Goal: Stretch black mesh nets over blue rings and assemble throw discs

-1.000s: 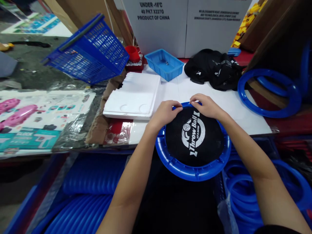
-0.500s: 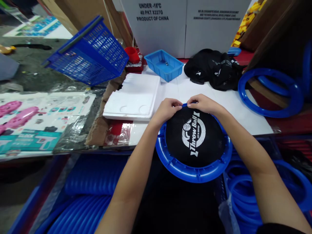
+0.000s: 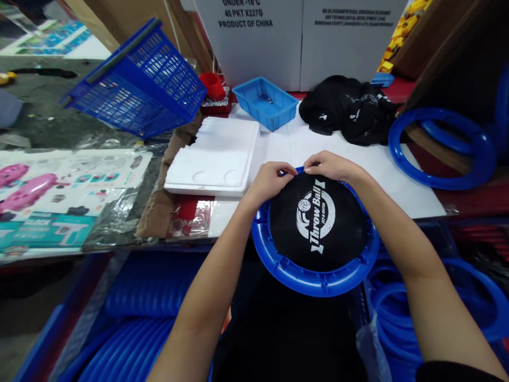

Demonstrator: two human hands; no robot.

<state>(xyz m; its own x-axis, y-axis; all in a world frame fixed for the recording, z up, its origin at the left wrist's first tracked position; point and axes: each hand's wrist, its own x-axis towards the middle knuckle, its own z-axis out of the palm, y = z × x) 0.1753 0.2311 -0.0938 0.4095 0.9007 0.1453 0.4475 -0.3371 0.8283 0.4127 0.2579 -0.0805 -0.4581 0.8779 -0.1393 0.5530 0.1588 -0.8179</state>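
The black round mesh disc (image 3: 318, 220) bears white print reading "Throw Ball" around a ball emblem. The white corrugated carton (image 3: 248, 40) at the table's far edge reads "40 PKT X227G" and "PRODUCT OF CHINA". Print on the adjoining white carton (image 3: 350, 37) is too small to read.

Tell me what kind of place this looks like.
Probably a small toy assembly or packing workshop. Both hands, left hand and right hand, press a black printed net onto a blue ring; more blue rings wait nearby, and shipping cartons stand behind the white table.
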